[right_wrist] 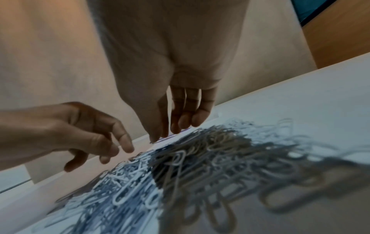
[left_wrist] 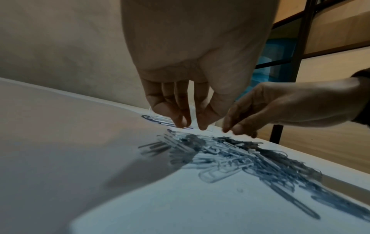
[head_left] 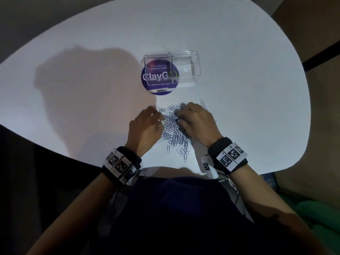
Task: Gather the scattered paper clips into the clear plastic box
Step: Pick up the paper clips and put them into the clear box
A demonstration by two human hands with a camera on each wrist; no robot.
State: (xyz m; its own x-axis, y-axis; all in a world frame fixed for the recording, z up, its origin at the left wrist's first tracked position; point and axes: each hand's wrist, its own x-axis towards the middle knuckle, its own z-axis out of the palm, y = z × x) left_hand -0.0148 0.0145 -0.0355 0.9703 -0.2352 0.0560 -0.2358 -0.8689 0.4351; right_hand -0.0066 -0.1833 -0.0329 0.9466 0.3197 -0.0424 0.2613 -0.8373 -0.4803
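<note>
A heap of silver paper clips (head_left: 174, 131) lies on the white table (head_left: 82, 43) just in front of me. The clear plastic box (head_left: 195, 70) stands open-topped beyond the heap, and I see no clips in it. My left hand (head_left: 158, 119) hovers at the heap's left edge, fingers loosely curved and tips pointing down (left_wrist: 192, 125). My right hand (head_left: 181, 116) reaches over the heap's right side, its fingers (right_wrist: 184, 120) hanging nearly straight above the clips (right_wrist: 200, 158). No clip shows between the fingers of either hand. A few clips trail toward the near table edge (head_left: 184, 155).
A round purple sticker (head_left: 156, 78) lies under the box's left half. A white tag (head_left: 206, 165) rests at the near table edge by my right wrist. A dark metal shelf frame (left_wrist: 300, 47) stands past the table's right side. My shadow covers the table's left part.
</note>
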